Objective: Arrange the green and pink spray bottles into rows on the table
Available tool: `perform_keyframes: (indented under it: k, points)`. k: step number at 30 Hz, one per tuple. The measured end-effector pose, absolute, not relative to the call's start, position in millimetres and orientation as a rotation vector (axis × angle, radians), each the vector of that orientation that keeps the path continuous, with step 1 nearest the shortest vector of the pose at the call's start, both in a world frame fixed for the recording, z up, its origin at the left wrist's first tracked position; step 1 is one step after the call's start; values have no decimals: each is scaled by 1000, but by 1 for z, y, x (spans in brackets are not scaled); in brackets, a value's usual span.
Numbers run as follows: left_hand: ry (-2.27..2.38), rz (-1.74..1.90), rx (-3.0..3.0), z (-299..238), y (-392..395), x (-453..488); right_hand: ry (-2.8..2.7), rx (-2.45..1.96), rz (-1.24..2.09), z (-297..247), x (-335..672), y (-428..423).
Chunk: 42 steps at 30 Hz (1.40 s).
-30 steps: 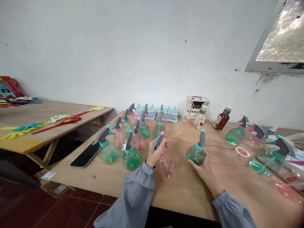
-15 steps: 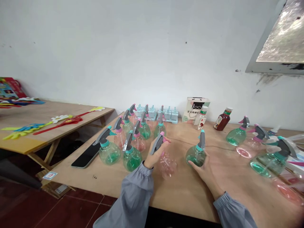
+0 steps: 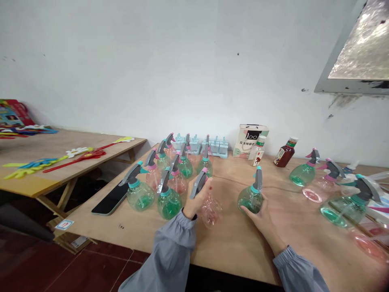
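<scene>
My left hand (image 3: 198,195) is closed around the grey and pink trigger head of a clear pink spray bottle (image 3: 212,211), whose round body hangs below my fingers. My right hand (image 3: 261,215) wraps the lower side of a green spray bottle (image 3: 251,199) with a grey and turquoise trigger head; this one is upright on the table. Just left of my left hand stands another green spray bottle (image 3: 169,205) with a clear strip on its nozzle. Beside it is one more green spray bottle (image 3: 140,197). Several pink and green ones cluster behind them.
A phone (image 3: 111,200) lies at the left of the wooden table (image 3: 231,251). Light-blue moulds (image 3: 219,147), a paper bag (image 3: 243,140) and a dark red bottle (image 3: 285,153) stand by the wall. More spray bottles (image 3: 304,174) are at the right. Colourful hand-shaped toys (image 3: 91,155) lie on another table.
My left hand has moved slightly left with the pink spray bottle, nearer the cluster. My right hand and its green spray bottle have stayed in place.
</scene>
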<state>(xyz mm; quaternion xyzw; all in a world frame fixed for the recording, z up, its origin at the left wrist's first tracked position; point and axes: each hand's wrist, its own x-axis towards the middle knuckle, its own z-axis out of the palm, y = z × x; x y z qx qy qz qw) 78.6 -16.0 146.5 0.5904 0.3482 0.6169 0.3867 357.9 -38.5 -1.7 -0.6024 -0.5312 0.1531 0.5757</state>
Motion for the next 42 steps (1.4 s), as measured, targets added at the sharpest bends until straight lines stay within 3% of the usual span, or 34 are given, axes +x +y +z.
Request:
perform_keyframes:
  k: [10, 22, 31, 34, 38, 40, 42]
  points:
    - [1051, 1671, 1787, 149, 14, 83, -1233, -1395, 373, 0, 357, -39]
    - [1270, 1812, 1805, 103, 40, 86, -1219, -1383, 366, 1, 354, -39]
    - [1416, 1724, 1778, 90, 66, 103, -1245, -1391, 412, 4, 350, -40]
    - [1293, 2061, 1798, 85, 72, 98, -1256, -1426, 417, 7, 347, -42]
    - [729, 2762, 1835, 81, 56, 93, -1267, -1415, 369, 4, 346, -44]
    - [482, 2766, 1936, 80, 35, 100, -1299, -1385, 340, -1, 344, -48]
    - [443, 2400, 2130, 78, 9, 113, -1361, -1331, 312, -7, 340, -53]
